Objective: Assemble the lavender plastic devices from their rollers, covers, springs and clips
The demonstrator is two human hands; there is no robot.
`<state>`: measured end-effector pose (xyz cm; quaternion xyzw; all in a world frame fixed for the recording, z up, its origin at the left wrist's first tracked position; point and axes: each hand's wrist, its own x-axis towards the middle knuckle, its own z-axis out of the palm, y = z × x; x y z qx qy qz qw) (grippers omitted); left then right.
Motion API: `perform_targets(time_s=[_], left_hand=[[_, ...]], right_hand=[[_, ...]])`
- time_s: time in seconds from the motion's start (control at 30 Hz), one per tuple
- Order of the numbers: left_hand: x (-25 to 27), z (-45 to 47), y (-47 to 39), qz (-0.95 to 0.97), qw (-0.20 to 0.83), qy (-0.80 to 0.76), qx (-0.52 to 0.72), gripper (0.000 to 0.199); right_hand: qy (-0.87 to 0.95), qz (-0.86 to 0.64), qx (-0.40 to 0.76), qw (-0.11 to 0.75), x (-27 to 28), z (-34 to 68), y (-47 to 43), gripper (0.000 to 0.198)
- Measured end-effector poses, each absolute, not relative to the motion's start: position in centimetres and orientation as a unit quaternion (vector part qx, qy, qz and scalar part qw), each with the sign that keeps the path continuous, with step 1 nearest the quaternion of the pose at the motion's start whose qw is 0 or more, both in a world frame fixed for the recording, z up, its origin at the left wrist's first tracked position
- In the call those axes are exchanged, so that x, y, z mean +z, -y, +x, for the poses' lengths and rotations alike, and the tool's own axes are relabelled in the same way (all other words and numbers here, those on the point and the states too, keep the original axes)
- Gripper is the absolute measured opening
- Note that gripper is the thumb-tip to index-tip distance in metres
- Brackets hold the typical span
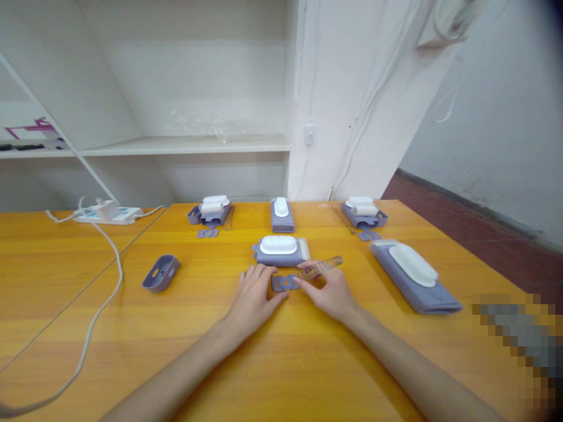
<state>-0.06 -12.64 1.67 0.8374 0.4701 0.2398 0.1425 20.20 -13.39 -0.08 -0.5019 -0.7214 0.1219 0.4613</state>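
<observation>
My left hand lies on the table with its fingers spread, beside a flat grey-purple plate with cut-outs. My right hand has a metal coil spring between thumb and fingers, its free end pointing up to the right. The right thumb tip is close to the plate's right edge; whether it touches cannot be made out. Just beyond both hands a grey-purple housing lies on its side, with a white bristled brush head on top.
A loose grey-purple cap sits to the left. Another housing with a white brush lies right. Similar sets of parts stand along the back edge. A power strip and white cable occupy the left side. A blurred patch covers the lower right.
</observation>
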Motion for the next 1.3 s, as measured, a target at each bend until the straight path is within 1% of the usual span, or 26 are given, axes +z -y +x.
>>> perform_targets(time_s=[0.07, 0.13, 0.23, 0.3, 0.37, 0.5, 0.6, 0.8, 1.07, 1.13, 1.3], left_hand=[[1.9, 0.1, 12.3, 0.832, 0.128, -0.495, 0.214, 0.029], [1.9, 0.2, 11.6, 0.829, 0.148, -0.505, 0.192, 0.025], [1.6, 0.6, 10.4, 0.821, 0.237, -0.488, 0.18, 0.016], [1.4, 1.0, 10.0, 0.814, 0.288, -0.462, 0.203, 0.01], [1.1, 1.5, 10.1, 0.805, 0.317, -0.438, 0.246, 0.007], [0.7, 2.4, 10.9, 0.767, 0.375, -0.413, 0.317, 0.014], [0.4, 2.6, 11.5, 0.745, 0.412, -0.394, 0.346, 0.02], [0.4, 2.3, 11.7, 0.72, 0.46, -0.366, 0.369, 0.031], [0.6, 2.1, 11.7, 0.697, 0.487, -0.358, 0.386, 0.038], [0.6, 2.1, 11.8, 0.696, 0.489, -0.357, 0.387, 0.039], [0.8, 1.9, 11.8, 0.695, 0.486, -0.355, 0.394, 0.038]], right_hand=[[0.723, -0.494, 0.13, 0.464, 0.1, 19.9, 13.5, 0.021], [0.723, -0.494, 0.149, 0.46, 0.2, 19.6, 13.7, 0.02], [0.713, -0.504, 0.187, 0.45, 0.2, 19.3, 14.0, 0.019], [0.704, -0.511, 0.217, 0.443, 0.1, 19.2, 14.0, 0.02], [0.698, -0.509, 0.242, 0.441, 0.1, 19.2, 13.9, 0.02], [0.68, -0.508, 0.272, 0.453, 0.3, 19.2, 13.7, 0.017], [0.668, -0.515, 0.283, 0.456, 0.7, 19.1, 13.8, 0.015], [0.656, -0.507, 0.296, 0.474, 1.0, 19.3, 13.7, 0.017], [0.642, -0.507, 0.312, 0.483, 1.0, 19.7, 13.3, 0.021], [0.648, -0.509, 0.295, 0.483, 1.0, 19.6, 13.4, 0.02], [0.694, -0.476, 0.196, 0.503, 0.7, 19.2, 13.8, 0.016]])
